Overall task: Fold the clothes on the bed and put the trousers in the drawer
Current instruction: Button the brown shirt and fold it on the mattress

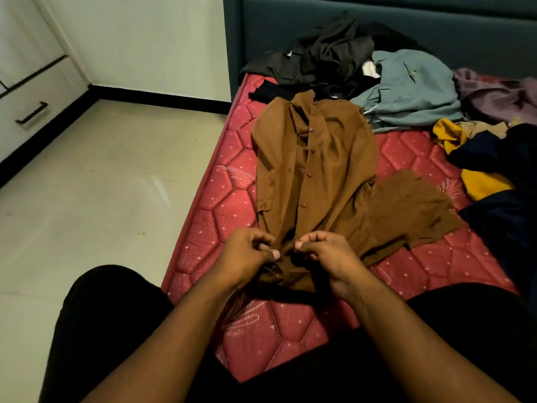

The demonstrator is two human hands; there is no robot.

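Both hands, left [247, 251] and right [322, 251], pinch the brown shirt's [313, 170] hem, other clothes [406, 88] heaped beyond on the bed [220, 199].

1. A brown button-up shirt [316, 170] lies flat, front up, collar toward the headboard, on the red quilted bed [232, 199].
2. Its placket is partly unbuttoned.
3. One sleeve spreads out to my right.
4. A white drawer [29, 109] stands closed beside the bed.

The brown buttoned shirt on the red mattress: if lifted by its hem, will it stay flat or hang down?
The brown buttoned shirt would probably droop: its thin cloth already wrinkles where the left hand and right hand pinch it. It looks light. Its loose sleeve would likely swing.
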